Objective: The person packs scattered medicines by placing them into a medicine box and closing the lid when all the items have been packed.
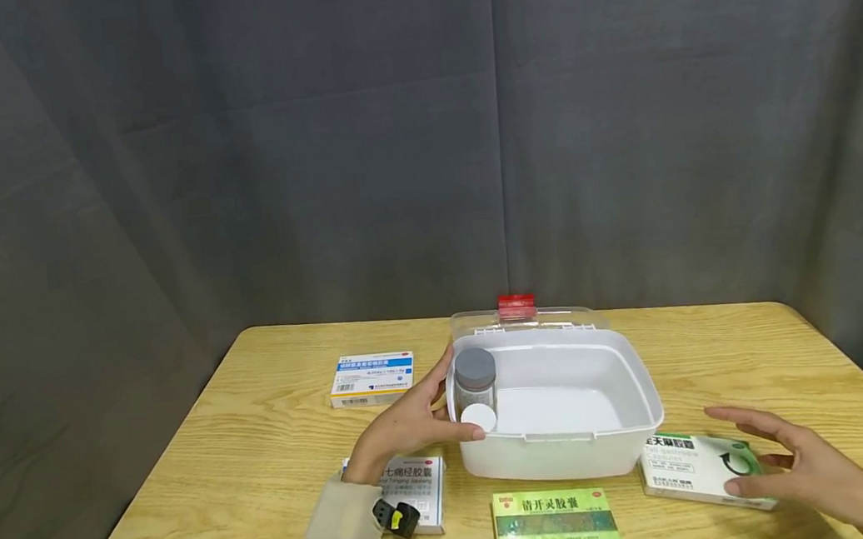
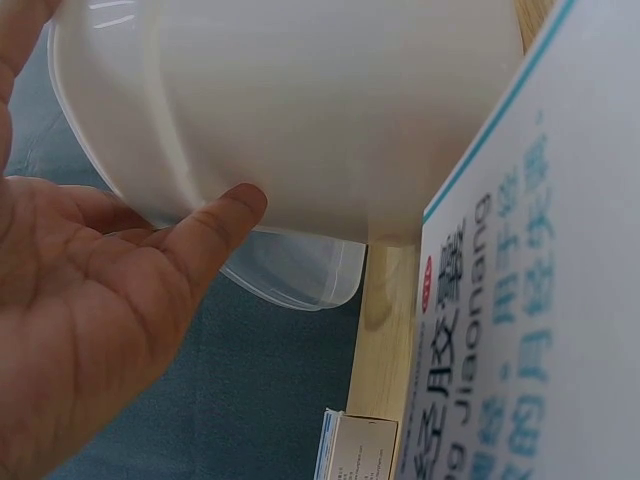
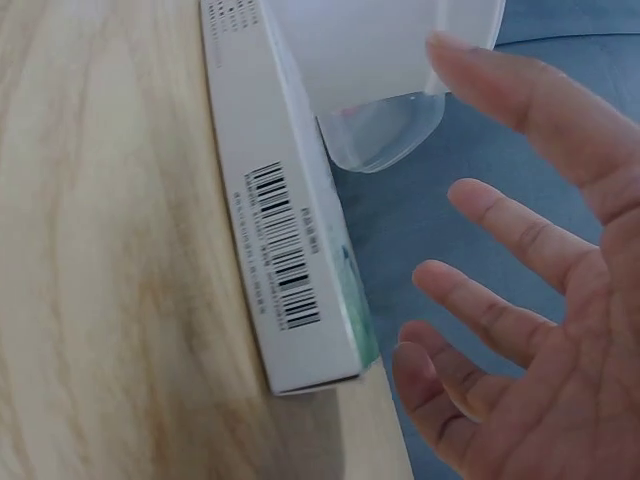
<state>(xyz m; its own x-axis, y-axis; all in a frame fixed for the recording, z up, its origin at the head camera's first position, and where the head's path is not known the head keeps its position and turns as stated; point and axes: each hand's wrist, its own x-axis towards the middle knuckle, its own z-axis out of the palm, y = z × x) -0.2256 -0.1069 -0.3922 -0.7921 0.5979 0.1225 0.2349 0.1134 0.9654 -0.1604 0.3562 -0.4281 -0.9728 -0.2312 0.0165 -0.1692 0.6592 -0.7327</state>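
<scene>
The left hand pinches the tub, two bottles in; right hand, lower right, is spread; four boxes seem left.

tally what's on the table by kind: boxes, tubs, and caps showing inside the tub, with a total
Boxes: 4 (blue-striped box, white box, green box, white-green box)
Tubs: 1 (white tub)
Caps: 2 (grey cap, white cap)
Total: 7
</scene>
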